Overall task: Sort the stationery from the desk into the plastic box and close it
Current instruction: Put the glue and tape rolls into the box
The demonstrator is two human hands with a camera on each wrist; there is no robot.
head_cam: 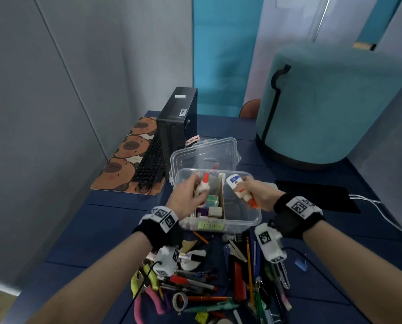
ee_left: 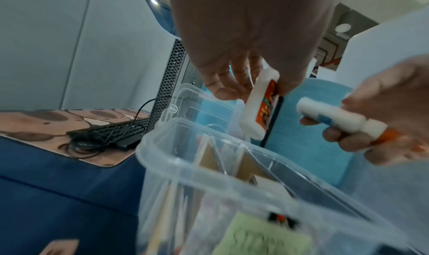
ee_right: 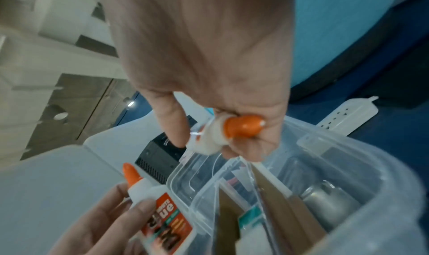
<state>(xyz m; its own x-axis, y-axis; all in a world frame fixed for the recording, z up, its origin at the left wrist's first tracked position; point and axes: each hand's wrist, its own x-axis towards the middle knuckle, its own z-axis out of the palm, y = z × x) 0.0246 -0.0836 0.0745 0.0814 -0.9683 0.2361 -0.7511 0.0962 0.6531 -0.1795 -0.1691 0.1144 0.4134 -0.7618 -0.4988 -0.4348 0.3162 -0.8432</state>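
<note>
A clear plastic box (head_cam: pixel 253 219) stands open on the blue desk, its lid (head_cam: pixel 204 152) leaning back behind it. Cardboard dividers (ee_right: pixel 278 202) split its inside. My left hand (head_cam: pixel 190 195) holds a white glue bottle with an orange cap (head_cam: pixel 203 183) over the box's left side, cap pointing up. My right hand (head_cam: pixel 258 195) grips a second glue bottle (head_cam: pixel 238 188) over the right side, orange cap (ee_right: pixel 243 126) pointing toward me. Small boxes (head_cam: pixel 212 202) lie in the left compartment. Several pens, markers and pencils (head_cam: pixel 202 284) are heaped on the desk in front of the box.
A black computer tower (head_cam: pixel 179 122) and a keyboard (head_cam: pixel 150 160) on a brown patterned mat (head_cam: pixel 122 164) stand at the back left. A teal round seat (head_cam: pixel 330 104) fills the back right. A black pad (head_cam: pixel 316 195) and a white power strip (ee_right: pixel 348 115) lie at the right.
</note>
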